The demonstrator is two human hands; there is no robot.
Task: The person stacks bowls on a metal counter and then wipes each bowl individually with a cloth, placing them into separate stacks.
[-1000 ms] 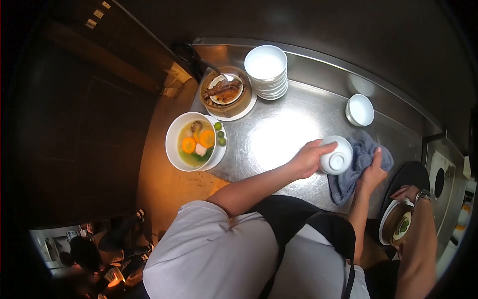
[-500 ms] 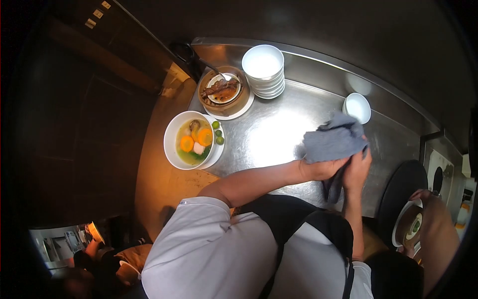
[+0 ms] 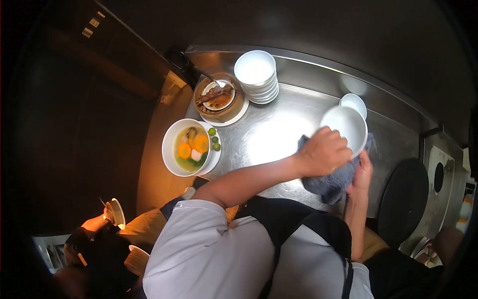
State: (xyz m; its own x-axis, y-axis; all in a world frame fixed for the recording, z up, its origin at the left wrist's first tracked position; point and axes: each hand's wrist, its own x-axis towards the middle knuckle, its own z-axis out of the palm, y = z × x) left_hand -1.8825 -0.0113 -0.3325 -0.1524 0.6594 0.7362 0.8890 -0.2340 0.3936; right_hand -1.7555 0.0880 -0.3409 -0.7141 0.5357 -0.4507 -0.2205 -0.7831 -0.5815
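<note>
A white bowl (image 3: 347,122) is tilted over the counter, its inside facing up. My left hand (image 3: 322,152) has its fingers curled over the near-left rim of this bowl. Bunched below the bowl is a grey cloth (image 3: 326,185). My right hand (image 3: 363,174) is closed on the cloth's right side, close under the bowl's rim; its fingers are partly hidden. Just behind, another white bowl (image 3: 354,103) stands near the back wall of the counter, partly covered by the held one.
On the steel counter (image 3: 281,119) are a tall stack of white bowls (image 3: 259,82), a bamboo steamer (image 3: 224,116) with a meat dish, a soup bowl (image 3: 168,144) and small green citrus (image 3: 215,140). A round black tray (image 3: 404,202) is at right. Another person (image 3: 94,224) carries dishes at lower left.
The white bowl has come into view out of the cloth. My left hand has shifted from the cloth to the bowl's rim. At lower right, the dish another person held has left view.
</note>
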